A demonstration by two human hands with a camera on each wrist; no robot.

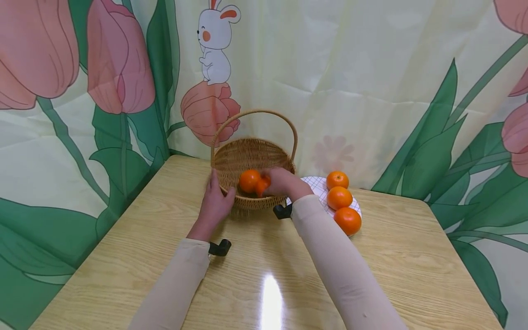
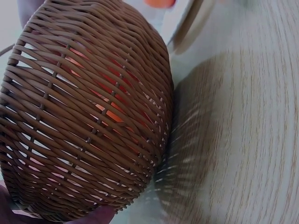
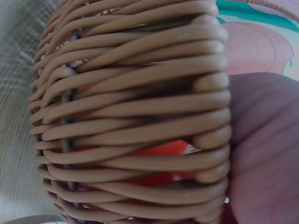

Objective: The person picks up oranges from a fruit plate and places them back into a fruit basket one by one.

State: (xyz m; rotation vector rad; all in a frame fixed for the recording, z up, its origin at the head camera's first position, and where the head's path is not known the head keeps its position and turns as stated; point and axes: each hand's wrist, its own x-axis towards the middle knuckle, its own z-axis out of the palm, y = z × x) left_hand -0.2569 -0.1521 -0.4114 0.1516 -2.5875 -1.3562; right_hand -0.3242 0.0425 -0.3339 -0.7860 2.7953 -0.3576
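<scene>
A brown wicker basket [image 1: 257,201] with a tall arched handle stands near the back of the table. My left hand [image 1: 215,206] grips its left rim, with the thumb at the front. Down inside the basket, my blurred right hand [image 1: 282,181] has its fingers round an orange [image 1: 262,185], which is smeared by motion and partly hidden by them. Another orange [image 1: 249,180] lies in the basket just left of it. Orange colour shows through the weave in both wrist views, where the basket wall [image 3: 140,102] hides most of the fruit.
To the right of the basket is a white plate [image 1: 315,184] with a blue grid pattern, partly behind my right arm. Several oranges, the nearest one [image 1: 348,221] at its front, line its right side. A printed curtain [image 1: 350,91] hangs behind the wooden table [image 1: 231,284].
</scene>
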